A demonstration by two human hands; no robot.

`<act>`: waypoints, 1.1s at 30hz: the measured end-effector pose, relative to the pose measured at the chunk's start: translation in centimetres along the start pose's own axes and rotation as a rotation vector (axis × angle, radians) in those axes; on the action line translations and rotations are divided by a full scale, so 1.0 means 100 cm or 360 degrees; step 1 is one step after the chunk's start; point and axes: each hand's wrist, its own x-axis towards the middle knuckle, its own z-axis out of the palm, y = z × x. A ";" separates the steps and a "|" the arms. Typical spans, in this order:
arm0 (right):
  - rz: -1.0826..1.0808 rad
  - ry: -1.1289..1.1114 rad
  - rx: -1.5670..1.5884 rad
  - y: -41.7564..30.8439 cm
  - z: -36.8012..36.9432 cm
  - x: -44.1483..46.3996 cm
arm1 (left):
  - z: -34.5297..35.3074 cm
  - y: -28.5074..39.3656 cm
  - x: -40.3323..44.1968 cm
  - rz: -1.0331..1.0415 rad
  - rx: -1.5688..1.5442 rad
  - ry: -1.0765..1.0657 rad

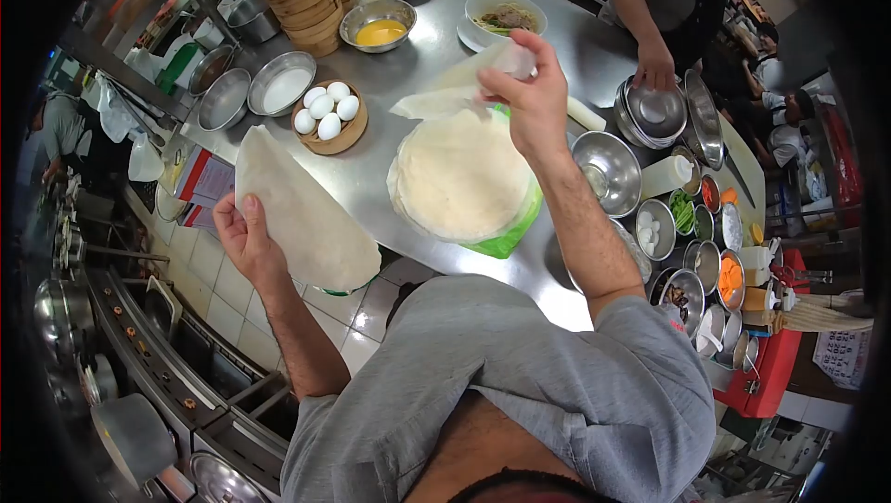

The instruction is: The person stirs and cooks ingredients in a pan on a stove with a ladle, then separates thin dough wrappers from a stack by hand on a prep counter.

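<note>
My left hand (249, 236) pinches the edge of a pale, thin wrapper sheet (302, 215) that hangs down over the table's left side. In my right hand (531, 95) is another thin sheet (455, 85), held between thumb and fingers above the table and partly folded over. Below it lies a stack of round pale wrappers (459, 174) on a bright green sheet (506, 241). White eggs (322, 106) sit in a round bamboo basket (349, 135) between my two hands.
Bamboo steamers (302, 2), a bowl of yellow liquid (380, 32) and a noodle bowl (506, 16) stand at the back. Metal bowls (608, 172) and ingredient containers line the right side. A co-worker's hand (655, 65) touches a bowl there. A stove (153, 345) is at lower left.
</note>
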 end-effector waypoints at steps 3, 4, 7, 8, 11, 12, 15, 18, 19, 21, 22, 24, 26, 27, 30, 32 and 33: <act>0.0320 0.0299 0.0096 0.027 -0.018 -0.030 | -0.007 -0.002 -0.003 -0.0015 0.0005 0.0009; 0.0445 0.0368 0.0129 0.047 -0.024 -0.044 | -0.007 -0.004 -0.004 -0.0018 0.0001 0.0015; 0.0786 0.0409 -0.0210 0.134 -0.064 -0.091 | -0.007 -0.010 -0.005 -0.0034 0.0015 0.0008; 0.0788 0.0419 -0.0213 0.135 -0.065 -0.100 | -0.007 -0.013 -0.005 -0.0065 0.0010 -0.0020; 0.0779 0.0358 -0.0349 0.132 -0.063 -0.114 | -0.002 -0.016 -0.002 -0.0110 0.0030 -0.0102; 0.0734 0.0360 -0.0303 0.123 -0.059 -0.114 | 0.000 -0.016 -0.001 -0.0124 0.0053 -0.0154; 0.0735 0.0414 -0.0240 0.120 -0.059 -0.111 | 0.013 -0.012 0.005 -0.0156 0.0002 -0.0213; 0.0615 0.0335 -0.0587 0.137 -0.066 -0.118 | 0.022 -0.007 0.007 -0.0159 -0.0042 -0.0259; 0.0440 0.0214 -0.0950 0.144 -0.067 -0.124 | 0.022 -0.006 0.007 -0.0161 -0.0042 -0.0259; 0.0489 0.0250 -0.1095 0.127 -0.050 -0.129 | 0.023 -0.005 0.008 -0.0202 -0.0075 -0.0329; 0.0536 0.0284 -0.1237 0.122 -0.043 -0.130 | 0.024 -0.004 0.009 -0.0208 -0.0074 -0.0334; 0.0487 0.0357 -0.1422 0.142 -0.055 -0.130 | 0.027 -0.004 0.009 -0.0237 -0.0078 -0.0394; 0.0433 0.0435 -0.1607 0.143 -0.053 -0.133 | 0.029 -0.004 0.013 -0.0218 -0.0085 -0.0436; 0.0337 0.0420 -0.2057 0.119 -0.040 -0.134 | 0.033 -0.003 0.015 -0.0192 -0.0096 -0.0469; 0.0075 0.0342 -0.2133 0.109 -0.024 -0.134 | 0.056 0.006 0.021 -0.0188 -0.0176 -0.0479; -0.0077 0.0279 -0.1753 0.103 -0.013 -0.134 | 0.080 0.003 0.025 -0.0140 -0.0299 -0.0489; 0.0702 0.0250 -0.0657 0.090 -0.002 -0.130 | 0.092 0.003 0.025 -0.0088 -0.0416 -0.0492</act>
